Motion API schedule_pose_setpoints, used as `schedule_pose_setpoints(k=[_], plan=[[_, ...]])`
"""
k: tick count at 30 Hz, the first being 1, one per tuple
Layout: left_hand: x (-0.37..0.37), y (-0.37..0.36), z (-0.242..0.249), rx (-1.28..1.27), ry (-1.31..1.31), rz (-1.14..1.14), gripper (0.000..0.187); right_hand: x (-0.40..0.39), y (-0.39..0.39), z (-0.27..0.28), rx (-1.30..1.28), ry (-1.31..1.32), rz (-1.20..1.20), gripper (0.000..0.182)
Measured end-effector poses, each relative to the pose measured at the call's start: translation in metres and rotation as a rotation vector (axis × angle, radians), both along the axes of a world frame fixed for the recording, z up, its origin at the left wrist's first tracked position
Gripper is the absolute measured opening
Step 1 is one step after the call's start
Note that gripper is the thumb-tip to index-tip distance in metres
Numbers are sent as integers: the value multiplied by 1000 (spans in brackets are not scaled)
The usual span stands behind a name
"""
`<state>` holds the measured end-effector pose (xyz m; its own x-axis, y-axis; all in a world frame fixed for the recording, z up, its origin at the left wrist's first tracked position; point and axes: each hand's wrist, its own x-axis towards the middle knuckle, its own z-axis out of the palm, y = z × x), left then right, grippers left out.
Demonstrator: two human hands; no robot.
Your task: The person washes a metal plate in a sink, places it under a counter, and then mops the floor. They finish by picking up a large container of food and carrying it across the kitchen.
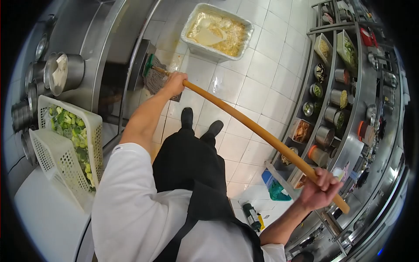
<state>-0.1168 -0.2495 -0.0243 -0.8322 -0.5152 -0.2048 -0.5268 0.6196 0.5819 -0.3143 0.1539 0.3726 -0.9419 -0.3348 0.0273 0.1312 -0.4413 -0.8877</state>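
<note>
A long wooden mop handle (244, 119) runs slantwise across the view, from upper left to lower right. My left hand (176, 83) is wrapped round it near the mop end. Close to its other end, my right hand (321, 191) grips the handle, with a short length sticking out beyond. The grey string mop head (156, 81), with a green clamp, rests on the floor beside a steel unit at the upper left.
A white tub (241, 51) of cloudy yellowish liquid stands on the tiled floor (231, 85) ahead. Steel shelving (349, 113) with food containers lines the right. Perforated baskets, one (95, 126) holding broccoli, stand at left. A green bottle (252, 216) lies on the floor lower right.
</note>
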Motion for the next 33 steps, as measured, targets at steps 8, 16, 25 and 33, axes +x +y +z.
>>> schedule_pose_setpoints(k=[8,16,25,33], plan=[[-4,35,136,205,306,-84,12,-10,31,169,-281,386,360,23],[-26,-4,214,98,495,-117,14,24,10,261,-425,615,288,17],[-60,-54,241,-234,522,-14,9,93,-22,223,-349,582,235,39],[-33,-14,153,-113,598,179,14,152,-119,98,208,413,284,69]])
